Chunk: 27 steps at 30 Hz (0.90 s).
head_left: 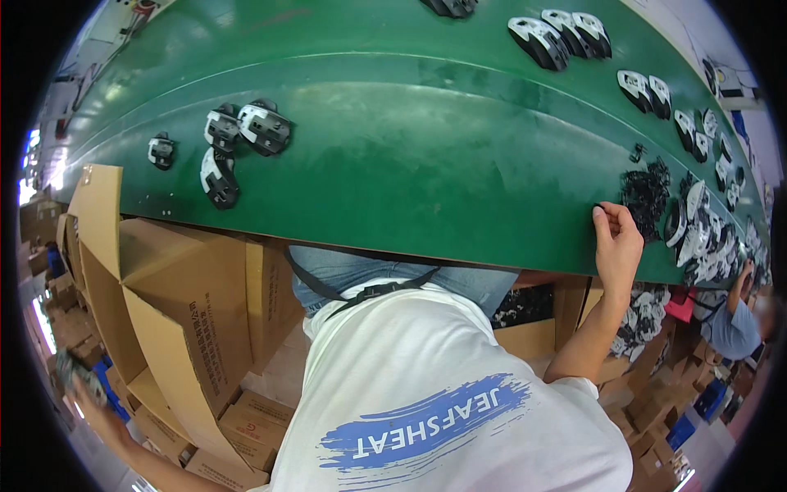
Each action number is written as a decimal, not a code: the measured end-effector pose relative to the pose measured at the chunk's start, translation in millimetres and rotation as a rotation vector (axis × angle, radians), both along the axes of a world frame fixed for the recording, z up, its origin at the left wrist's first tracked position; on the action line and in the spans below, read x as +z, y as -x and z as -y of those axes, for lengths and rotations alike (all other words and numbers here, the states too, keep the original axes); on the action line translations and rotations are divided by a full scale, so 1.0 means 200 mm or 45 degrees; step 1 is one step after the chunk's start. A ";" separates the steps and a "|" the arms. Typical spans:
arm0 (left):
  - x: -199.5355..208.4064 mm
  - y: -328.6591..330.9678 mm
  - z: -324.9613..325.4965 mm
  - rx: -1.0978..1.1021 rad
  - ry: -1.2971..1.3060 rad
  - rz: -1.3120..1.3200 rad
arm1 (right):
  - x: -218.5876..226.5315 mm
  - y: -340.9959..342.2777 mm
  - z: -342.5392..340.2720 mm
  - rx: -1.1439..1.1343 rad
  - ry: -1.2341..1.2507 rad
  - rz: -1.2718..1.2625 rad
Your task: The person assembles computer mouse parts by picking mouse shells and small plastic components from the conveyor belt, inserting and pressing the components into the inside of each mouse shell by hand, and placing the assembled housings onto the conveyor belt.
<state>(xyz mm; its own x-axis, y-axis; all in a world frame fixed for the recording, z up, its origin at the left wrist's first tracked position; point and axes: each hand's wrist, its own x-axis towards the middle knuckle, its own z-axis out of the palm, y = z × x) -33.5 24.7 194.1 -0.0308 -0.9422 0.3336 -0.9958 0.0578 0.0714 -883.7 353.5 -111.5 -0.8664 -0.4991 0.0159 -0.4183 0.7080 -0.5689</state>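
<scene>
My right hand [620, 234] is over the green work table, thumb and forefinger pinched on a small black plastic piece [599, 207]. Just beyond it lies a heap of small black plastic parts [648, 193]. Far out at the left, past the cardboard box, my left hand [92, 407] is closed around a dark grey part [75, 371], blurred and small. Left of centre on the table are several black-and-white curved plastic shells [264, 125], with one lone shell [161, 151] further left.
More shells [537, 41] stand in groups along the far right, and a dense pile [707, 234] lies beside the black parts. An open cardboard box [176, 328] is against the table's near edge. At the right, another person [730, 324] works at the table.
</scene>
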 end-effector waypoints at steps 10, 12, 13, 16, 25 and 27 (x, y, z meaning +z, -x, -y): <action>-0.80 0.45 0.50 0.392 -1.313 -0.872 | 0.00 -0.21 0.31 0.320 0.234 0.283; -0.82 0.48 0.57 0.307 -1.183 -0.811 | 0.00 -0.24 0.29 0.321 0.256 0.317; -0.84 0.48 0.61 0.269 -1.125 -0.782 | 0.00 -0.25 0.27 0.344 0.265 0.357; -0.86 0.47 0.70 0.163 -0.939 -0.710 | -0.02 -0.25 0.24 0.355 0.290 0.370; -0.51 2.75 0.90 -1.404 -0.424 -0.384 | -0.02 -0.30 0.40 0.394 0.400 0.304; -0.70 3.20 0.94 -1.747 -0.302 0.103 | 0.01 -0.34 0.45 0.468 0.482 0.278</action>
<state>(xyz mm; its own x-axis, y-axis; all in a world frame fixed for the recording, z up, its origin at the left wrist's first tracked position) -674.4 -162.6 54.5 -0.9762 -0.1774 0.1249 -0.1562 0.9742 0.1626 -814.7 263.0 -109.0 -0.6398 -0.7630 0.0924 -0.4432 0.2681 -0.8554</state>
